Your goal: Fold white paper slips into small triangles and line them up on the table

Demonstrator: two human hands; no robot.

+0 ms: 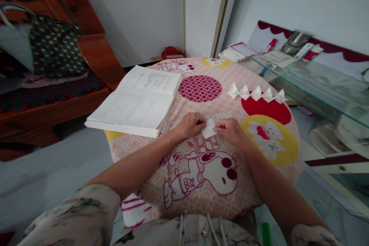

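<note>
My left hand [189, 125] and my right hand [231, 130] rest on a round table covered by a pink cartoon-print cloth [201, 184]. Both hands pinch a small white piece of paper [208, 129] between them, the left at its left edge, the right at its upper right corner. The fingers of both are curled closed on it. Beyond the hands, a row of several small folded white paper pieces [256, 93] lies on the cloth.
A thick open book [135, 102] lies at the table's left edge. A glass shelf [323, 84] with bottles and papers stands to the right, with a stack of books [238, 52] behind. A wooden bench with a dark bag [54, 46] is at left.
</note>
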